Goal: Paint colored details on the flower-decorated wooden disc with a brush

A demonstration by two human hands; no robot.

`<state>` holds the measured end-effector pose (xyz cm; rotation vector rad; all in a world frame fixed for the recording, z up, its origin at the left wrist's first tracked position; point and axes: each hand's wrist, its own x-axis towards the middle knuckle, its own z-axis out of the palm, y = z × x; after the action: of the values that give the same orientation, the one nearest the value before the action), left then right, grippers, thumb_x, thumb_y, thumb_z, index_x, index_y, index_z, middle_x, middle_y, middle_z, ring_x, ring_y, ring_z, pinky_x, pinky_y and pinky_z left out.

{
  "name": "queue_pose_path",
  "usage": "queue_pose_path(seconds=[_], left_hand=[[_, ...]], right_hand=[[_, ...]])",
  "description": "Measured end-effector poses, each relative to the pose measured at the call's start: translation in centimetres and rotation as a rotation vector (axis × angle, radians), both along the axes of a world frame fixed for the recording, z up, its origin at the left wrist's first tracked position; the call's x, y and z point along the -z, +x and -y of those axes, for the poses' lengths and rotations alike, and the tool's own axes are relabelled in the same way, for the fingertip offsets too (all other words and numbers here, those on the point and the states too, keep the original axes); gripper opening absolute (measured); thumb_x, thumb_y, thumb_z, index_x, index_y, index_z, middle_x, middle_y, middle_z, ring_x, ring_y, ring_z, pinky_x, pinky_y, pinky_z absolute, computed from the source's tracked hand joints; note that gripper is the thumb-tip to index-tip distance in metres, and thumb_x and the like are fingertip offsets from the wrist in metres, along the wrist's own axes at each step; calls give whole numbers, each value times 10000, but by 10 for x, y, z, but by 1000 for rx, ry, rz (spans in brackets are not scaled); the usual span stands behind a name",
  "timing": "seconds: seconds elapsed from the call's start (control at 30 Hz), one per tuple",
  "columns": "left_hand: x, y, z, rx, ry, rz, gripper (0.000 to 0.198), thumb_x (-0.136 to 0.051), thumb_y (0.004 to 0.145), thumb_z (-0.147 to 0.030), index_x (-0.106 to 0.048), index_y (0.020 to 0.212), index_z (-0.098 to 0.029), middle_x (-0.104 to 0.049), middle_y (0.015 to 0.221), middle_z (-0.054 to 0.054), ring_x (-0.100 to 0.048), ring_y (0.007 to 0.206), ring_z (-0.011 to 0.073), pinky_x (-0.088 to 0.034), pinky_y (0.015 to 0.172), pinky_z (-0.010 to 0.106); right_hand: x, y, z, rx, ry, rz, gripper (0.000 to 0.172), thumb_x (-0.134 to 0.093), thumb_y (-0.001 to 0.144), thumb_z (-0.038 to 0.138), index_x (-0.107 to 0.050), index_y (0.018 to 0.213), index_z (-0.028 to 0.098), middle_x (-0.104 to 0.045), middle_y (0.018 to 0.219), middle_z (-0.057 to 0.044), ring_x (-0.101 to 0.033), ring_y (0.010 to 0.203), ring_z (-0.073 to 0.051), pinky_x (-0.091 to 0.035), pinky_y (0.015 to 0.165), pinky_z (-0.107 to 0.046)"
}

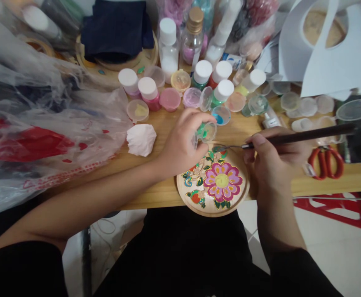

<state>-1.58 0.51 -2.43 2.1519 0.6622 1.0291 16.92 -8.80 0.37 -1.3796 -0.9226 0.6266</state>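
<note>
My left hand is closed round a small clear cup with green paint in it, tilted over the far edge of a round wooden plaque. On the plaque is a gold-outlined flower in pink and purple with a yellow centre, with green leaves and orange buds around it. Some outlined parts near the left are bare wood. My right hand grips a dark-handled tool with a thin metal end. Its tip reaches the plaque's far edge, just below the cup; whether it touches I cannot tell.
Several paint cups and white-capped bottles stand behind the plaque. A crumpled white tissue lies left of my left hand. Red-handled scissors lie to the right. Plastic bags cover the left side, and cut white paper leans at the back right.
</note>
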Motion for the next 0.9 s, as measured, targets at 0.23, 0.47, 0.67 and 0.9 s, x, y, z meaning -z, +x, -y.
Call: queue_pose_path(seconds=[0.23, 0.47, 0.67, 0.9], left_hand=[[-1, 0, 0, -22, -79, -87, 501, -609, 754, -34, -560, 1179, -295, -660, 1197, 56, -653, 1173, 258, -553, 1031, 456], [-3, 0, 1, -12, -95, -85, 497, -616, 749, -36, -563, 1169, -297, -660, 1202, 55, -650, 1181, 264, -545, 1047, 462], [-1, 0, 0, -11, -44, -48, 496, -593, 754, -31, -559, 1184, -277, -659, 1187, 60, -659, 1159, 241, -562, 1017, 441], [-1, 0, 0, -1, -4, -1, 489, -577, 747, -16, -573, 1183, -239, -657, 1154, 68, -662, 1120, 223, -570, 985, 424]], right_hand=[[8, 4, -1, -34, 15, 50, 218, -832, 836, 382, -719, 698, 257, -601, 522, 60, -456, 373, -69, -324, 348, -224], [6, 4, -1, -52, 17, 26, 195, -817, 839, 327, -719, 697, 237, -614, 527, 60, -470, 372, -67, -332, 352, -220], [2, 2, -1, -26, 7, -14, 156, -759, 821, 169, -712, 676, 204, -607, 508, 48, -486, 366, -71, -326, 348, -217], [0, -1, -2, 49, -19, 6, 166, -769, 796, 173, -695, 649, 197, -591, 494, 47, -474, 355, -70, -316, 330, -213]])
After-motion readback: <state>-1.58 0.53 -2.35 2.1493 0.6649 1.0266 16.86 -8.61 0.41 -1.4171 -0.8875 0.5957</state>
